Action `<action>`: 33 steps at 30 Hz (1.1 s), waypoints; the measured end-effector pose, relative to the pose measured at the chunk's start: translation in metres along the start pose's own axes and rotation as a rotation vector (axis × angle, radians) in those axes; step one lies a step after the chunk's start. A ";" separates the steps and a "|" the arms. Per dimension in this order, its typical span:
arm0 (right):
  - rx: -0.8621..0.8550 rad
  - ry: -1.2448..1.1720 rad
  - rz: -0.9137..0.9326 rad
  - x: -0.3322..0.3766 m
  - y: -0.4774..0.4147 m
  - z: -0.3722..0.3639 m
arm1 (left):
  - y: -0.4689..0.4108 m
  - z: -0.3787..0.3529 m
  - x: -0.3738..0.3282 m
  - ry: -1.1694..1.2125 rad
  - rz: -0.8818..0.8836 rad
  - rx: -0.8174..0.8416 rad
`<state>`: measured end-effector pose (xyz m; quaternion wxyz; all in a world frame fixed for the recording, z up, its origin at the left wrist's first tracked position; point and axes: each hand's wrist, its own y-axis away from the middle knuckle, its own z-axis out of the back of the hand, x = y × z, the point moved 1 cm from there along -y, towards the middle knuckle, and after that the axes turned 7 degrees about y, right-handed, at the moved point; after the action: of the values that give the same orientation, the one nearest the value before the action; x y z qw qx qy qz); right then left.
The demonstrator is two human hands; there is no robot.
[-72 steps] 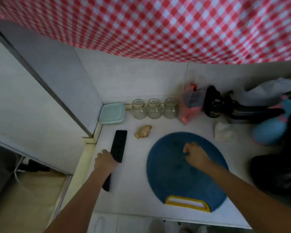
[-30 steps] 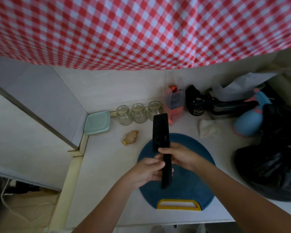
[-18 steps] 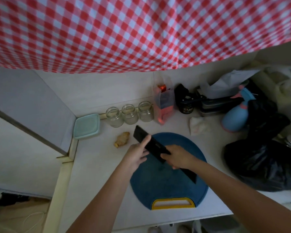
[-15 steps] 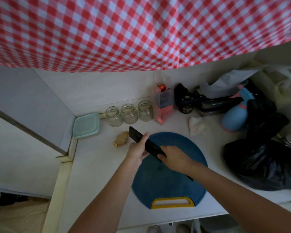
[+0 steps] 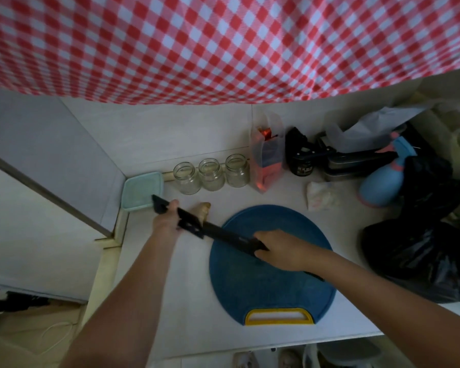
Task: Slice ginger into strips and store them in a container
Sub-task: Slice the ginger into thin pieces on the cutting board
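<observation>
My left hand: my left hand [image 5: 168, 221] has its fingers curled round the black cover [image 5: 189, 225], out on the left side of the counter [image 5: 186, 288].
My right hand: my right hand [image 5: 279, 249] is wrapped tight round the handle of the knife [image 5: 229, 236], over the blue board [image 5: 263, 288].
Knife: a dark bit of blade shows between my two hands. I think I am pulling the cover off.
Ginger: the ginger [image 5: 205, 208] lies on the counter, just behind the cover and my left hand, left of the board. It is whole, with no cuts.
Box: the green box [image 5: 141, 191] sits in the far left corner with its lid on, beside three glass jars [image 5: 211, 173].
Danger one: the cover could pop off all at once. Then my hands would fly apart and the blade could swing.
Danger two: my left fingers are close to the open end of the cover. If they slide toward the blade, I could get cut.
Danger three: my left hand could jerk back and bump the ginger or the box, or even tip a jar.
Danger four: it is dim here and the blade is dark, so I may not see the sharp edge well.
Safe way: I think I should pull slowly, with the sharp side turned away from me.
</observation>
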<state>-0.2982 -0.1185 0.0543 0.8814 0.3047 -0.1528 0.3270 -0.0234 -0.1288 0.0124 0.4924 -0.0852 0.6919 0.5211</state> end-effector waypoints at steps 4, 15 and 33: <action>-0.077 -0.007 -0.051 -0.022 0.008 0.000 | -0.035 0.063 -0.006 -0.483 -0.095 -0.156; -0.319 -0.009 -0.103 -0.038 -0.009 -0.007 | -0.050 0.060 0.039 -1.185 -0.405 -0.138; -0.362 -0.035 -0.549 -0.070 0.011 -0.024 | -0.040 -0.026 0.038 -1.030 -0.644 0.298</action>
<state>-0.3554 -0.1298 0.0078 0.9737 0.1786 -0.1356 0.0394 -0.0327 -0.1526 -0.0432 0.9018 0.0422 0.3706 0.2184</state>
